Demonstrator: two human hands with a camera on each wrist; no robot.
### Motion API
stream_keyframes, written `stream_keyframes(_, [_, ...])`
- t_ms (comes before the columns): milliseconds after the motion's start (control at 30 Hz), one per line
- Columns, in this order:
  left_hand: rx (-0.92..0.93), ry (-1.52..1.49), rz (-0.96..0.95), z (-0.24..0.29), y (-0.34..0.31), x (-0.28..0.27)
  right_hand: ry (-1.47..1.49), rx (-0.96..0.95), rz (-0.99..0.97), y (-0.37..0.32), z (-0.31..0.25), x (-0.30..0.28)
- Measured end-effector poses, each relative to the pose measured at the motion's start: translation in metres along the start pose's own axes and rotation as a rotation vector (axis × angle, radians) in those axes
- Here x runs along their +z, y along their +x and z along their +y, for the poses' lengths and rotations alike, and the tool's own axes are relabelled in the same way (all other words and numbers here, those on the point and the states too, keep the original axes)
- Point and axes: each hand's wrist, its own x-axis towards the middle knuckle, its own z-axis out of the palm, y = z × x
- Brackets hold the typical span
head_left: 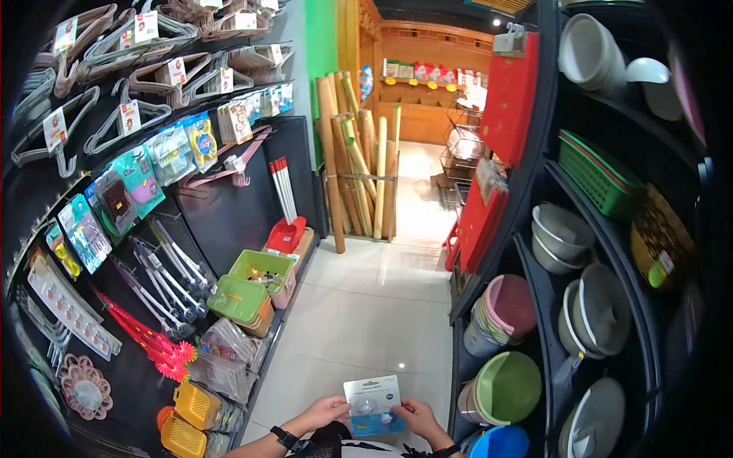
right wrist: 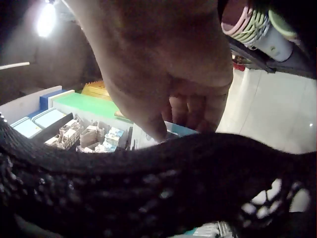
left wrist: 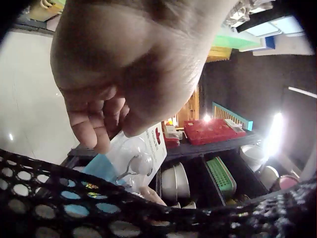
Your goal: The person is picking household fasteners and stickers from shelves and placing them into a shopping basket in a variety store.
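A blister-packed hook on a white and blue card point(head_left: 372, 406) is held up in front of the body at the bottom of the head view. My left hand point(head_left: 327, 413) pinches its left edge, and my right hand point(head_left: 418, 418) grips the right edge. In the left wrist view, a clear round suction cup with a metal hook point(left wrist: 136, 166) shows under the plastic, with the left hand's thumb and curled fingers point(left wrist: 84, 131) at the card's edge. From the right wrist, only a strip of the card point(right wrist: 143, 138) appears beside the thumb; a dark sleeve covers the rest.
Hangers point(head_left: 137, 38) and packaged goods point(head_left: 137, 179) hang on the left wall. Green-lidded boxes point(head_left: 237, 299) and yellow baskets point(head_left: 197, 404) stand low at left. Buckets point(head_left: 508, 387) and basins point(head_left: 599, 309) fill shelves at right. Bamboo poles point(head_left: 379, 175) lean beyond the tiled aisle point(head_left: 359, 305).
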Motion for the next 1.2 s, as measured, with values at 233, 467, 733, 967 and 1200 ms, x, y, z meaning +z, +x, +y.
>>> stream_keyframes(233, [-0.011, -0.052, 0.007, 0.038, 0.101, -0.069, 0.017, -0.057, -0.057, 0.126, -0.037, -0.012])
stream_keyframes(467, [0.101, 0.106, 0.025, 0.144, 0.197, -0.15, -0.117, -0.066, 0.05, 0.251, -0.131, -0.01])
stream_keyframes(733, [0.117, 0.054, 0.125, 0.224, 0.252, -0.22, -0.169, -0.055, 0.004, 0.378, -0.203, 0.002])
stream_keyframes(967, [0.163, 0.072, 0.281, 0.285, 0.319, -0.293, -0.265, -0.107, -0.21, 0.55, -0.226, -0.002])
stream_keyframes(1200, [0.276, 0.008, 0.57, 0.401, 0.394, -0.337, -0.259, -0.169, -0.38, 0.703, -0.353, -0.007])
